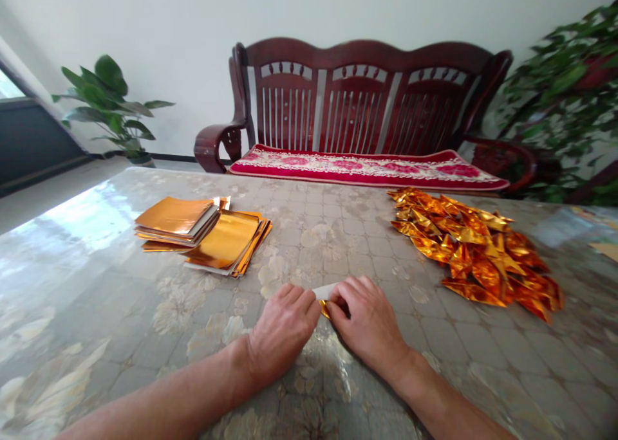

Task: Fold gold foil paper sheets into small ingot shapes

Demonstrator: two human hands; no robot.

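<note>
Close to the table's near side, my left hand and my right hand are both closed on one small sheet of gold foil paper. Its pale back shows between the hands, with a bit of gold below it. My fingers cover most of the sheet, so its exact folds are hidden. Beyond my left hand lie stacks of flat gold foil sheets, some overlapping. Off to the right of my right hand is a heap of folded, pointed gold foil pieces.
The table has a clear, glossy cover over a floral pattern. A carved dark wooden bench with a red patterned cushion stands behind it. Clear plastic lies at the right edge. Potted plants flank the bench.
</note>
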